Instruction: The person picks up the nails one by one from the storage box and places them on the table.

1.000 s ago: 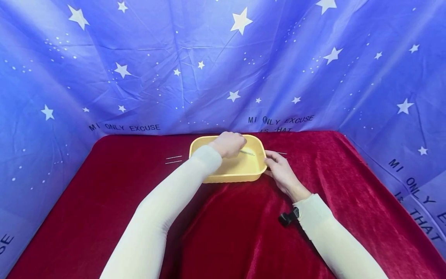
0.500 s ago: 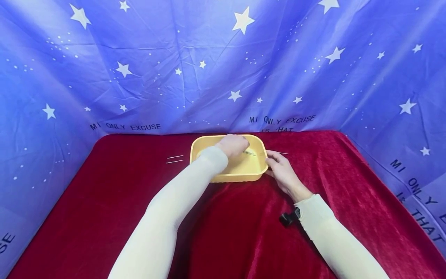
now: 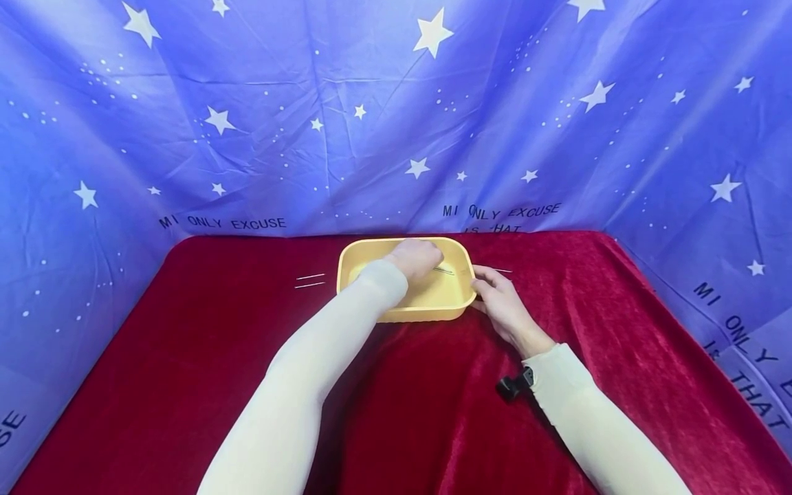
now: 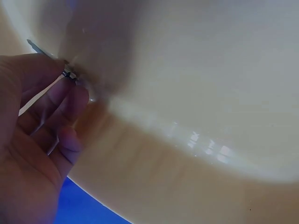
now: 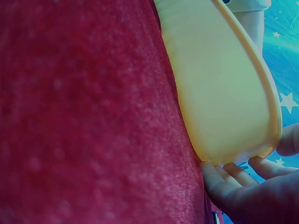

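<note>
A pale yellow plastic basin (image 3: 427, 315) with rounded corners stands near the back of the table. My left hand (image 3: 416, 257) reaches down into it, close to its far wall. In the left wrist view the thumb and fingers pinch thin metal rods (image 4: 38, 48), with a pointed end sticking out past the thumb and dark ends between the fingertips. Their length (image 3: 444, 271) shows to the right of the hand in the head view. My right hand (image 3: 504, 306) grips the basin's right end, thumb at the rim and fingers against the outer wall.
Two thin metal rods (image 3: 309, 277) lie side by side on the red velvet cloth (image 3: 185, 357), left of the basin. Another thin rod (image 3: 504, 270) shows behind the right hand. A blue star-printed curtain (image 3: 346, 151) surrounds the table's back and sides.
My left hand has shifted slightly right inside the basin, then stayed nearly still, the rods staying with it. The right hand keeps its grip on the basin's end.
</note>
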Tool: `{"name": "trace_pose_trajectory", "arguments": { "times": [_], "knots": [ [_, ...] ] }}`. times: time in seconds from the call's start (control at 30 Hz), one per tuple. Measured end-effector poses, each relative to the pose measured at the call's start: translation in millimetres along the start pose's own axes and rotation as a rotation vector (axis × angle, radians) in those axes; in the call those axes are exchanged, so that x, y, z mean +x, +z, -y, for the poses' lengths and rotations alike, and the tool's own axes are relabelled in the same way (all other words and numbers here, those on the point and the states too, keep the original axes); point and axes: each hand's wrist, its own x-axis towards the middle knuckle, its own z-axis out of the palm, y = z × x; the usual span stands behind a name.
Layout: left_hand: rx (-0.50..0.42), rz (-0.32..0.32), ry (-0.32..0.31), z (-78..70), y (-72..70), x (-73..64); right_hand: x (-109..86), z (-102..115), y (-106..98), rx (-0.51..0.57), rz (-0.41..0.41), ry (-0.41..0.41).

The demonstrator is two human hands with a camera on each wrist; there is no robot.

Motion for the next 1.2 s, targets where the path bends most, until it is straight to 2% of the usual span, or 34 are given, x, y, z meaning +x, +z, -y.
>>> {"name": "trace_pose_trajectory", "arguments": {
  "times": [0.4, 0.7, 1.2],
  "knots": [
    [0.008, 0.006, 0.007, -1.1, 3.8, 1.3, 0.1, -1.1, -0.5, 0.019, 0.001, 0.001],
    [-0.009, 0.025, -0.013, -2.5, 2.4, -0.1, -0.2, 0.4, 0.1, 0.015, 0.005, -0.008],
    [0.001, 0.020, -0.005, 0.5, 5.8, 1.2, 0.1, 0.5, 1.0, 0.013, 0.006, -0.008]
  ]
}}
